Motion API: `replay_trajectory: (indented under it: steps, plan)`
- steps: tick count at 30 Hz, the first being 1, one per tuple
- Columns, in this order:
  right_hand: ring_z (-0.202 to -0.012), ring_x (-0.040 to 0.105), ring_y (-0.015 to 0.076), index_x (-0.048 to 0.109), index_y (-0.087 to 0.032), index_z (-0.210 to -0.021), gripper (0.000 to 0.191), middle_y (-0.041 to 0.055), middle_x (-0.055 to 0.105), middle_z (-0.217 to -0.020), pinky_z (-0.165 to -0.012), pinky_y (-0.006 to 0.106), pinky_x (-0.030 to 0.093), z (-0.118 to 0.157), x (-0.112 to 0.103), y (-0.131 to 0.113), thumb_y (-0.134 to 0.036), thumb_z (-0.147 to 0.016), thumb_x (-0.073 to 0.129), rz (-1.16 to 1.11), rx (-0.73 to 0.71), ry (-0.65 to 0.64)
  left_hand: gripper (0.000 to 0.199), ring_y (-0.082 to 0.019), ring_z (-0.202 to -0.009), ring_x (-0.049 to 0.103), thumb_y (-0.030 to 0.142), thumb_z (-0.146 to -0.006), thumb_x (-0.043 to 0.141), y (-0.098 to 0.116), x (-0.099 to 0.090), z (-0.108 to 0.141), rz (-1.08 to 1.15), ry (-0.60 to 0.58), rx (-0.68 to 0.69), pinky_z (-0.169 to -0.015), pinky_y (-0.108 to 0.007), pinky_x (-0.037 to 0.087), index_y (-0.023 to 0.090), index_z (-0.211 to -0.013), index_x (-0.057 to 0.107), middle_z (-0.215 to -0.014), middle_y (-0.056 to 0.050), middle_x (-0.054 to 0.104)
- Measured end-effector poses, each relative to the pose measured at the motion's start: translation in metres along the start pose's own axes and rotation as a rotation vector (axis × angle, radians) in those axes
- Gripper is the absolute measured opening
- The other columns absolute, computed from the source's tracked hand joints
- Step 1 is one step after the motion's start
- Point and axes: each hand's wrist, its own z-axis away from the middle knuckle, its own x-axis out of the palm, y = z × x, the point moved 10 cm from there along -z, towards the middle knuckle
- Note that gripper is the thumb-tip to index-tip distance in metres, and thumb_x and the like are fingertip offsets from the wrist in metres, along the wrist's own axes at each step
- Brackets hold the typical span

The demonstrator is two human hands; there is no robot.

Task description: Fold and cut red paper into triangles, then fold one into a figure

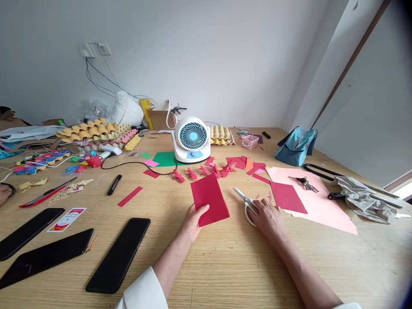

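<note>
A smooth, crisp-edged rectangle of red paper [210,199] sits mid-counter, tilted in the left hand [193,223], its grip pinching the lower left edge, thumb on top. The right hand [270,216] has its grip closed round the white plastic handles of the scissors [246,201], the metal blades slightly parted and pointing toward the paper. Just beyond lies a row of crinkled red paper figures [203,171], then a round white fan [193,137] with a spiral grille, beside a flat green sheet [164,159].

The counter [225,270] is pale, fine-grained wood, dotted with scraps; its far edge meets a plain, pale wall [209,64]. Toward the right edge, a broad pale pink sheet [325,214] lies under a red sheet [288,197] and metal keys [309,185], near a rumpled grey cloth [365,201]. A soft blue bag [296,148] slumps by the far right corner. Toward the left edge are bumpy moulded trays [96,129] and, nearer, three glossy black slabs [119,255]. Another person's hand [4,194] shows at the left.
</note>
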Motion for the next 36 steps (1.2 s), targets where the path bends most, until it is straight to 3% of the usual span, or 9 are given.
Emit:
replay_trajectory:
  steps: [19,23,26,29,32,36]
  plan:
    - [-0.093,0.062,0.0242,0.066,-0.021,-0.101,0.029,0.0089,0.066,-0.096,-0.076,0.034,0.036,-0.001,0.0,0.001,-0.044,-0.089,0.053,-0.048,-0.001,0.01,0.04,-0.023,-0.093,0.071,0.028,-0.064,0.082,0.001,-0.001,0.0,-0.02,0.006,0.007,-0.088,-0.035,0.053,0.015,-0.1,0.07,-0.097,-0.008,0.076]
    - [-0.071,0.058,0.0187,0.064,-0.019,-0.086,0.027,0.0057,0.064,-0.08,-0.065,0.031,0.037,-0.001,0.001,0.001,-0.044,-0.087,0.054,-0.4,0.046,0.027,0.039,-0.022,-0.092,0.071,0.031,-0.064,0.083,0.002,-0.002,-0.001,-0.017,0.038,0.008,-0.085,-0.033,0.054,0.016,-0.098,0.07,-0.094,-0.007,0.076]
    - [-0.054,0.046,0.0137,0.058,-0.018,-0.079,0.035,0.0004,0.056,-0.063,-0.051,0.027,0.031,0.002,0.018,-0.01,-0.053,-0.084,0.056,-0.924,0.121,-0.115,0.038,-0.022,-0.09,0.071,0.031,-0.065,0.082,0.001,0.0,0.0,-0.034,0.017,0.013,-0.084,-0.033,0.054,0.015,-0.098,0.07,-0.094,-0.008,0.076]
    - [-0.051,0.041,0.011,0.057,-0.018,-0.08,0.044,-0.0013,0.054,-0.062,-0.048,0.025,0.027,0.007,0.028,-0.027,-0.06,-0.074,0.066,-1.353,0.187,-0.251,0.037,-0.023,-0.09,0.07,0.032,-0.068,0.08,0.0,0.005,0.002,-0.087,-0.03,0.03,-0.085,-0.034,0.054,0.016,-0.099,0.07,-0.096,-0.009,0.075]
    - [-0.05,0.04,0.0098,0.056,-0.018,-0.076,0.044,-0.0033,0.05,-0.058,-0.048,0.025,0.028,0.011,0.024,-0.037,-0.057,-0.068,0.075,-1.516,0.202,-0.292,0.035,-0.023,-0.092,0.07,0.033,-0.071,0.078,0.0,0.007,0.003,-0.156,-0.057,0.063,-0.087,-0.035,0.053,0.018,-0.102,0.071,-0.102,-0.009,0.074]
    - [-0.056,0.049,0.0128,0.054,-0.018,-0.074,0.043,0.0004,0.057,-0.063,-0.054,0.028,0.038,0.014,0.013,-0.044,-0.054,-0.069,0.076,-1.533,0.172,-0.288,0.031,-0.024,-0.095,0.068,0.034,-0.075,0.075,0.003,0.013,0.006,-0.271,-0.094,0.118,-0.089,-0.034,0.051,0.018,-0.101,0.071,-0.104,-0.009,0.074]
